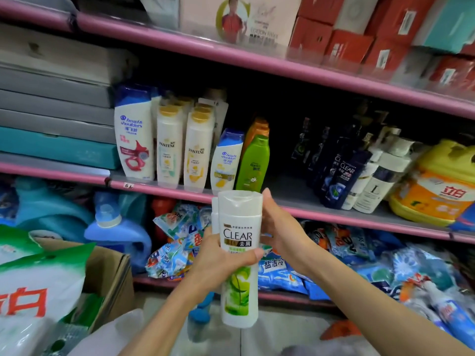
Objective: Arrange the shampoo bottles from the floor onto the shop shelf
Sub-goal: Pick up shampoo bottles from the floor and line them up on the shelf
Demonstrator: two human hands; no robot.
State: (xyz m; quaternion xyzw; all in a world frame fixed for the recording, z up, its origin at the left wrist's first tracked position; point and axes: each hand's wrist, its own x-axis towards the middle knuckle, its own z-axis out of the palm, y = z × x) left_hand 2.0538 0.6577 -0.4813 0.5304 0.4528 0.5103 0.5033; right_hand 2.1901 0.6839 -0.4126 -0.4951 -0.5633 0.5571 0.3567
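Forearms lowest in frame, both reaching up to a white CLEAR bottle held upright in front of the shelf edge. Left hand fingers wrapped round its middle; a second white bottle sits just behind, seemingly in the same grip. Right hand fingers curled against the cap side. Free slot: dark gap between the green bottle and the dark CLEAR bottles. Risks: rear bottle slipping out of the shared grip; an elbow-in insert clipping the green bottle, domino down the row.
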